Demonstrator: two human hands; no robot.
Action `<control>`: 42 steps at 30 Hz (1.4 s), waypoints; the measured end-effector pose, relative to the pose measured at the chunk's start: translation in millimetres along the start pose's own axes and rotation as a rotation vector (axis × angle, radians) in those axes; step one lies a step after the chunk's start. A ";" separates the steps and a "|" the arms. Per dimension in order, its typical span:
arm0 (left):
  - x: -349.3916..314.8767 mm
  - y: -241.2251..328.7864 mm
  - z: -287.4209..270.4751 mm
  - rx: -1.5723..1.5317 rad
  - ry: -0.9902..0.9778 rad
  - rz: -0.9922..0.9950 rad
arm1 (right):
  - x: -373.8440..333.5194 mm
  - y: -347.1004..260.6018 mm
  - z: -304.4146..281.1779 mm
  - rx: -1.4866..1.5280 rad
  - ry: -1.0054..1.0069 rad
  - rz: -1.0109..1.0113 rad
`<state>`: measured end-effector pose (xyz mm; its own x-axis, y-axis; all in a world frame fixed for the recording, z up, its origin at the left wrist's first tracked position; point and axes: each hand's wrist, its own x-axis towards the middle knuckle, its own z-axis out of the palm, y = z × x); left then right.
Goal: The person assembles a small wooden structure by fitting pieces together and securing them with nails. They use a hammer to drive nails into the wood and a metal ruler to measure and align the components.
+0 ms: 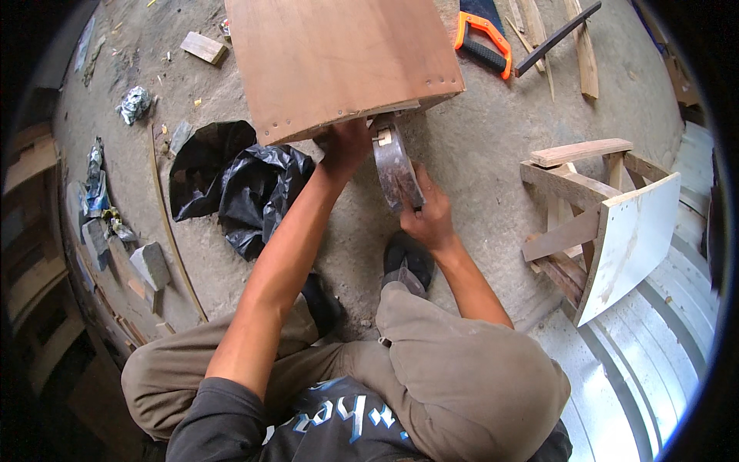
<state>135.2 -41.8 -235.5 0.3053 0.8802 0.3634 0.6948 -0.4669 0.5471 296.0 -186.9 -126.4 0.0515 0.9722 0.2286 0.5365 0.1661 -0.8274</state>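
Observation:
A large brown plywood box or panel (346, 58) fills the top middle, with nail heads along its near edge. My left hand (344, 148) reaches to that near edge, left of centre; its fingers are hidden in shadow there. My right hand (429, 215) is closed round the lower end of a worn, grey, curved bar-like piece (395, 163). Near its upper end this piece has a pale wooden inset, and that end meets the underside of the panel's edge. Its exact kind is unclear.
Crumpled black plastic (265, 189) lies left of my left forearm. An orange-and-black-handled handsaw (485, 50), wood strips (583, 61) and a dark bar (558, 38) lie far right. A wooden stool-like frame with a white panel (631, 242) stands right, near corrugated metal sheeting (616, 369).

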 end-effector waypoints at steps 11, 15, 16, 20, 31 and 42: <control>1.1 14.2 -9.2 -0.391 0.075 -0.163 | -3.6 1.5 7.8 0.033 -0.054 0.084; 5.1 25.8 -14.9 0.143 0.153 0.087 | 0.6 -0.5 2.8 0.042 -0.038 0.067; 5.3 23.4 -14.8 0.165 0.169 0.096 | 3.4 -1.6 2.5 0.043 0.017 -0.043; 11.3 28.3 -22.1 0.147 0.090 0.099 | 6.1 13.6 3.2 -0.012 -0.138 0.301; 7.6 16.6 -17.3 -0.411 -0.027 -0.178 | -9.0 13.6 8.9 -0.010 -0.063 0.091; 9.5 25.9 -26.2 -0.016 -0.026 -0.021 | -1.2 16.8 1.3 -0.058 -0.141 0.181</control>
<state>139.1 -47.8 -198.1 0.3073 0.8918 0.3319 0.6906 -0.4490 0.5669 303.9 -185.0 -141.3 0.0349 0.9994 0.0017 0.5770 -0.0188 -0.8165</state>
